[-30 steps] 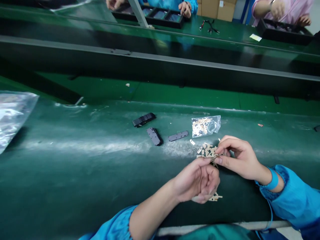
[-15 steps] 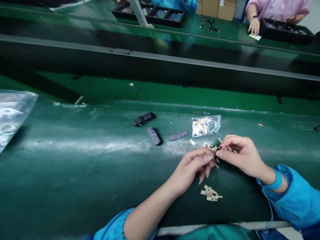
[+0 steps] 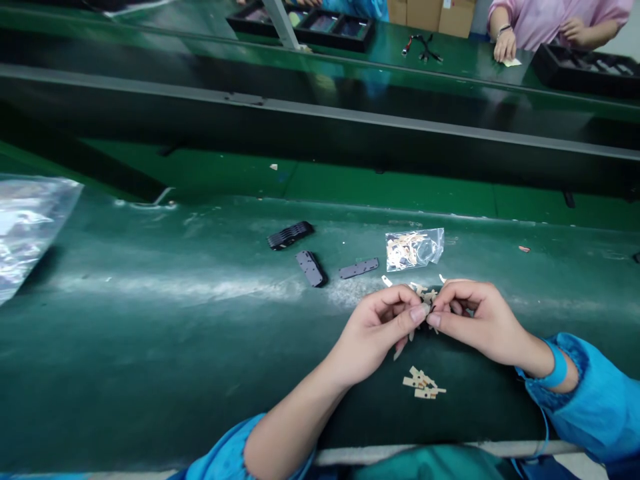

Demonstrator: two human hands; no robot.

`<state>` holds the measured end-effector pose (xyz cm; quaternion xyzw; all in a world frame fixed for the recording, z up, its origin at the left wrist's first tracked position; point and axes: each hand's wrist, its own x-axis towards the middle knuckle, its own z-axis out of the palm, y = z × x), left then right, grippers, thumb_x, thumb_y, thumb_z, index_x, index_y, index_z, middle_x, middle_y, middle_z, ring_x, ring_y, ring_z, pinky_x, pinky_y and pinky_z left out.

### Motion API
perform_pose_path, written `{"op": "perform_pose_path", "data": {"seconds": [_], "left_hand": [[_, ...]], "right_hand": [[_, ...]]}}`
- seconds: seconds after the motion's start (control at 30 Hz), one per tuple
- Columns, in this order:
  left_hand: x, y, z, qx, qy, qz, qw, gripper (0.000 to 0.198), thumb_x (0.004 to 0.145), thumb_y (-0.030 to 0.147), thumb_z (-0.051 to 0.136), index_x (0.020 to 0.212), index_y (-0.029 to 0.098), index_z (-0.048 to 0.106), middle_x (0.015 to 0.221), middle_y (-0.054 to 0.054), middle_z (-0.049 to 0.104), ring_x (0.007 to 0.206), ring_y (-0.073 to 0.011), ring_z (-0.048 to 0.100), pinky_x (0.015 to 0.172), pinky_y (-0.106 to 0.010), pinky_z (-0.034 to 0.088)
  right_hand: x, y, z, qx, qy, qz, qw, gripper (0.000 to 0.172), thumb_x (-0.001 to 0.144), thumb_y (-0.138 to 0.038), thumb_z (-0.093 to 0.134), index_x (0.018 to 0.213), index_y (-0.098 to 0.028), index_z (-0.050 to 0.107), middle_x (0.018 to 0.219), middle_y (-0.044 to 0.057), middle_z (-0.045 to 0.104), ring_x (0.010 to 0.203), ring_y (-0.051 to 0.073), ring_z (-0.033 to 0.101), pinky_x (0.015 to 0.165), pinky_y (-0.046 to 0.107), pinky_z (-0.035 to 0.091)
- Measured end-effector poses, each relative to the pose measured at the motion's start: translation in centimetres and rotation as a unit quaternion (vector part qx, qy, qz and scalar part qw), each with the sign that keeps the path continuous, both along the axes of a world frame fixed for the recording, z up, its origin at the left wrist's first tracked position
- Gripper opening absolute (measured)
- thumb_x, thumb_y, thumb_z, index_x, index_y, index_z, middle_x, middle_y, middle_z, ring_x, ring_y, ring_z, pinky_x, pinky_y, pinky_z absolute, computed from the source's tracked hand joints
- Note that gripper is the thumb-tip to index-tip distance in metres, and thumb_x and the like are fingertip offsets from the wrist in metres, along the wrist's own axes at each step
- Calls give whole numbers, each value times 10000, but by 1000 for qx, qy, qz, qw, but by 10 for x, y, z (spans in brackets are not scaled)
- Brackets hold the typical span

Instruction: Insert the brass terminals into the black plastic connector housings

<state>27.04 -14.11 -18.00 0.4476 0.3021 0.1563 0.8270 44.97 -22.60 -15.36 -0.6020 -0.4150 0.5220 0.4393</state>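
Apparently it's fingertip work: right hand (image 3: 480,320) pinching a tiny dark piece (image 3: 433,309), left hand (image 3: 373,330) close by, hold unclear; the next move needs steadiness.

No lettering or number can be read. A small white label (image 3: 447,3) on a cardboard box (image 3: 455,21) is too tiny to make out.

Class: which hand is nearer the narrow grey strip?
Left. In view, the left hand is below and slightly right of the narrow grey strip; the right hand is farther off, lower right.
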Motion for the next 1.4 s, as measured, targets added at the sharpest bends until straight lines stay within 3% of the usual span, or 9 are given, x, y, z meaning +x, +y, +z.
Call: {"op": "perform_pose_path", "data": {"seconds": [0.13,0.5,0.93,1.07,1.13,1.2,1.27,1.3,1.4], "left_hand": [[1,-1,-2,5,-8,0,1000,356,881,479,768,816,164,615,633,57,506,469,-46,444,417,-151,386],[1,-1,5,39,9,-5,999,420,898,545,729,803,169,567,616,71,478,463,-48,435,435,-160,369],[9,-17,2,67,3,21,998,418,932,580,666,831,198,529,638,73,440,505,-73,391,498,-228,325],[3,-4,2,169,52,27,984,324,985,520,594,912,205,580,731,25,534,623,-121,496,606,-266,407],[-8,16,2,330,139,32,933,252,1000,456,578,1013,212,636,841,-23,616,779,-178,580,725,-317,452],[-21,41,1,502,266,14,823,229,985,404,602,1093,215,673,989,-72,669,968,-259,602,869,-407,449],[-33,62,-1,581,383,-35,718,238,963,388,625,1102,203,685,1091,-110,678,1072,-333,583,928,-484,422],[-37,69,-3,591,423,-59,685,227,958,380,627,1080,196,683,1106,-120,677,1084,-354,578,923,-500,418],[-40,74,-2,590,461,-83,658,139,965,331,599,943,197,634,1005,-100,686,1005,-339,600,870,-472,419]], "right_hand": [[0,1,-3,-27,46,-28,998,183,759,-300,869,804,-178,740,624,-45,534,570,101,393,517,245,298],[0,2,-5,-53,119,-9,991,208,747,-305,896,767,-186,726,600,-51,521,556,99,366,515,247,272],[-6,3,-7,-77,223,-46,971,241,658,-305,957,709,-187,754,679,-13,677,635,111,559,629,228,456],[-2,2,-13,-69,192,-44,978,180,771,-327,883,751,-191,768,695,-3,689,631,108,563,620,224,455],[1,2,-15,-70,179,-53,980,158,799,-326,857,767,-195,775,689,-7,686,597,94,532,604,220,444],[3,3,-17,-73,164,-67,982,135,796,-314,847,771,-199,782,677,-13,681,571,85,503,588,218,434],[5,5,-18,-73,148,-81,983,109,786,-299,830,765,-202,787,666,-13,680,562,84,498,581,219,430],[5,5,-19,-72,138,-84,984,97,780,-292,820,762,-202,789,667,-10,685,565,87,506,579,220,429],[6,6,-19,-63,105,-91,988,81,755,-282,802,746,-202,792,712,12,720,620,109,571,597,226,447]]}}
